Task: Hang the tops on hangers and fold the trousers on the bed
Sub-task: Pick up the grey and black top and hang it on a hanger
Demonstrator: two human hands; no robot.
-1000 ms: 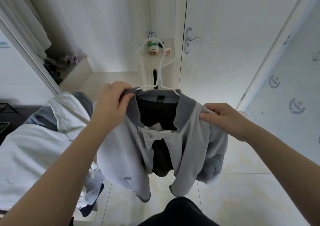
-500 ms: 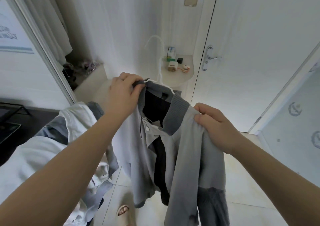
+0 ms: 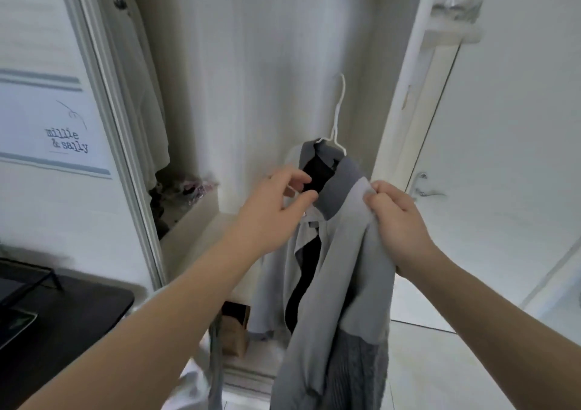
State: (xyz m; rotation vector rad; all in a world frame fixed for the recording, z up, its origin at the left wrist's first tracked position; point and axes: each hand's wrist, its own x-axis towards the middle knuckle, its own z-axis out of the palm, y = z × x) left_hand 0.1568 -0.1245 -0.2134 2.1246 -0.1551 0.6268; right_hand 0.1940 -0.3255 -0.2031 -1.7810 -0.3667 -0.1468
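Note:
A light grey top [image 3: 339,277] with a dark grey collar and black lining hangs on a white hanger [image 3: 338,117] whose hook points up in front of the open wardrobe. My left hand [image 3: 276,205] is at the collar's left side and pinches the front edge of the top between thumb and fingers. My right hand [image 3: 399,221] grips the fabric at the top's right shoulder. The lower sleeve with its darker knitted cuff [image 3: 361,368] hangs down below my right hand.
Pale garments [image 3: 141,95] hang inside the wardrobe at the left, above a heap of clothes [image 3: 179,196] on a ledge. A white door with a handle [image 3: 424,189] is at the right. A black table [image 3: 63,309] sits lower left, a cardboard box [image 3: 234,328] on the floor.
I have lifted the top on its hanger higher, up against the wardrobe interior. My left hand has shifted from the left shoulder to the collar front. My right hand keeps its grip.

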